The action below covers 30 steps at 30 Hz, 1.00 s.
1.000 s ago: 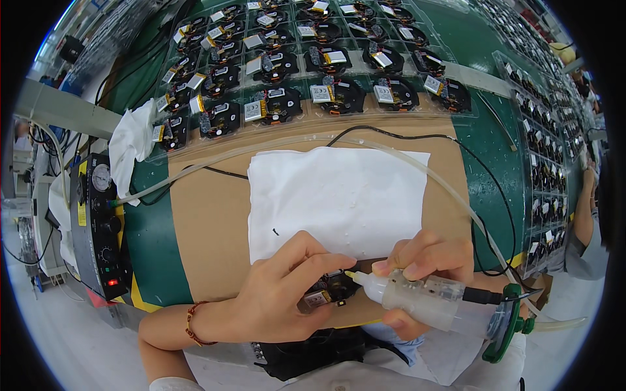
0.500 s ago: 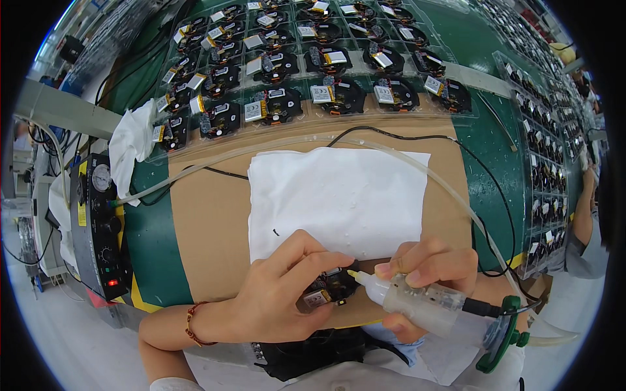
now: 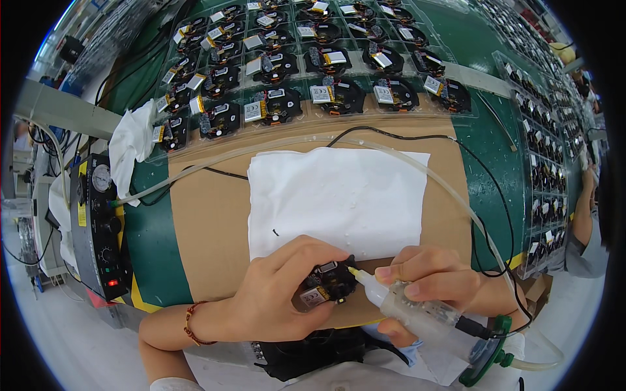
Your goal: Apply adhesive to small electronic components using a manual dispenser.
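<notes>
My left hand, a beaded bracelet on its wrist, grips a small black electronic assembly by its left side. A silver battery hangs from the near side of that part. In my right hand is a translucent glue dispensing syringe, its fingers wrapped round the barrel. The yellowish nozzle tip is at the right edge of the assembly; whether it touches, I cannot tell. A green cap with a hose and a black cable closes the syringe's rear end.
A white cloth lies on cardboard beyond my hands. Clear trays of similar assemblies fill the far side, with another tray at right. The black dispenser controller stands left. A clear hose arches across the cardboard.
The syringe's rear end has swung toward me and left, its tip staying by the assembly. My left index finger has drawn back, exposing more of the assembly, which has turned slightly.
</notes>
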Available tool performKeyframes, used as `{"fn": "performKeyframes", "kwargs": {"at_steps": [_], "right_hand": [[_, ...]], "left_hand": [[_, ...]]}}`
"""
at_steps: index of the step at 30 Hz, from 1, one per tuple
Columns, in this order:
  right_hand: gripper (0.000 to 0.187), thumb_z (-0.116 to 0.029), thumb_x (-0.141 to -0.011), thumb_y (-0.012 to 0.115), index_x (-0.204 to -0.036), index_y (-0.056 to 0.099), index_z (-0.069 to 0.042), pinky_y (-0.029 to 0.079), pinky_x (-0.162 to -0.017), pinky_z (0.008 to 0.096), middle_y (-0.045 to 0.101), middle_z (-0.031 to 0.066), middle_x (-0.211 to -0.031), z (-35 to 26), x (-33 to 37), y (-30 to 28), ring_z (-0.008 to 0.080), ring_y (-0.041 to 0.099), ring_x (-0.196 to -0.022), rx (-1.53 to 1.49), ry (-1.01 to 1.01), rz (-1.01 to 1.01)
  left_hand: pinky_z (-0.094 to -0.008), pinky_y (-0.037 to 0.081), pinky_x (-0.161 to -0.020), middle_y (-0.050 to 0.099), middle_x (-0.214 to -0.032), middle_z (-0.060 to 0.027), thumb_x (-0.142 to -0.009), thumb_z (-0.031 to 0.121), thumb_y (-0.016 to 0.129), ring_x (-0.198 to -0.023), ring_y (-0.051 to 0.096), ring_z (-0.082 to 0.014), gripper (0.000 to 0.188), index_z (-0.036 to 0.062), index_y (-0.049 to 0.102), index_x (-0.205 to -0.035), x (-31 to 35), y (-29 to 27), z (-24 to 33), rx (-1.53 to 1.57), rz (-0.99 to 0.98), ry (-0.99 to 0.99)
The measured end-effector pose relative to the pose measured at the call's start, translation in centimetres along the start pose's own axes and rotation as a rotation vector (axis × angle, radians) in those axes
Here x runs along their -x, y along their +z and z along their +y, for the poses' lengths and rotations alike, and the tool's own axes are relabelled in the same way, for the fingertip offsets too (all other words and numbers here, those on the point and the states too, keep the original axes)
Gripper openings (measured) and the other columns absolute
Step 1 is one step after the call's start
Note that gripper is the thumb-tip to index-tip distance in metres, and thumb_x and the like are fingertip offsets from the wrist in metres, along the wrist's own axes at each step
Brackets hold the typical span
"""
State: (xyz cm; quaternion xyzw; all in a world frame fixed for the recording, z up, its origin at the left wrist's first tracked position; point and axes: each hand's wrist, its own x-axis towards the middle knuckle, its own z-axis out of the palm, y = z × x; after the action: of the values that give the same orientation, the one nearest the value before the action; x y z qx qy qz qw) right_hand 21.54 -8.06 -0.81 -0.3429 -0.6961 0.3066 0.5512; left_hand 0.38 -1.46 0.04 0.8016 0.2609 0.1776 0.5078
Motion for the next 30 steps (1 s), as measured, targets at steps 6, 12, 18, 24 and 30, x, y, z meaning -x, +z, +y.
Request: {"fn": "performKeyframes", "kwargs": {"at_steps": [6,12,18,24,30], "right_hand": [[0.042,-0.015,-0.063,0.081,-0.09,0.053,0.0,0.047,-0.044,0.0285,0.06,0.018,-0.088,0.1,0.3,0.4,0.0226,0.059,-0.054,-0.086,-0.047,0.144],[0.046,-0.012,-0.063,0.083,-0.093,0.051,0.002,0.048,-0.048,0.0296,0.058,0.0224,-0.095,-0.3,-0.2,-0.6,0.0223,0.061,-0.061,-0.141,-0.066,0.114],[0.045,-0.012,-0.064,0.082,-0.092,0.051,0.002,0.048,-0.046,0.0295,0.059,0.0228,-0.095,-0.1,0.1,-0.1,0.0232,0.06,-0.058,-0.193,-0.068,0.104],[0.044,-0.015,-0.064,0.081,-0.091,0.05,0.001,0.048,-0.042,0.0295,0.06,0.021,-0.091,-0.2,0.4,0.4,0.0236,0.059,-0.053,-0.144,-0.101,-0.007],[0.041,-0.016,-0.065,0.079,-0.09,0.05,0.0,0.046,-0.041,0.0284,0.06,0.0204,-0.09,0.3,0.4,0.9,0.0224,0.057,-0.052,-0.057,-0.107,-0.07]], "left_hand": [[-0.0266,0.05,-0.076,0.056,-0.107,-0.0112,-0.067,-0.005,0.072,-0.095,0.059,-0.015,0.056,-0.0004,0.048,-0.117,-0.1,0.2,0.1,0.151,0.004,-0.191],[-0.0206,0.05,-0.059,0.063,-0.092,-0.007,-0.074,0.005,0.072,-0.077,0.062,-0.0085,0.045,0.002,0.05,-0.113,-0.1,0.2,-0.6,0.329,0.091,-0.222],[-0.0176,0.047,-0.056,0.062,-0.084,-0.0044,-0.081,-0.001,0.063,-0.074,0.059,-0.0052,0.032,-0.0006,0.049,-0.11,-0.2,-0.2,0.1,0.463,0.132,-0.407],[-0.0173,0.046,-0.054,0.062,-0.079,-0.0034,-0.081,-0.001,0.063,-0.071,0.057,-0.003,0.028,-0.0007,0.051,-0.107,-0.2,0.2,-0.2,0.393,0.129,-0.346],[-0.017,0.044,-0.05,0.062,-0.074,-0.0025,-0.08,-0.001,0.064,-0.066,0.056,-0.0023,0.027,-0.0005,0.053,-0.105,-0.1,0.5,-0.5,0.36,0.169,-0.32]]}}
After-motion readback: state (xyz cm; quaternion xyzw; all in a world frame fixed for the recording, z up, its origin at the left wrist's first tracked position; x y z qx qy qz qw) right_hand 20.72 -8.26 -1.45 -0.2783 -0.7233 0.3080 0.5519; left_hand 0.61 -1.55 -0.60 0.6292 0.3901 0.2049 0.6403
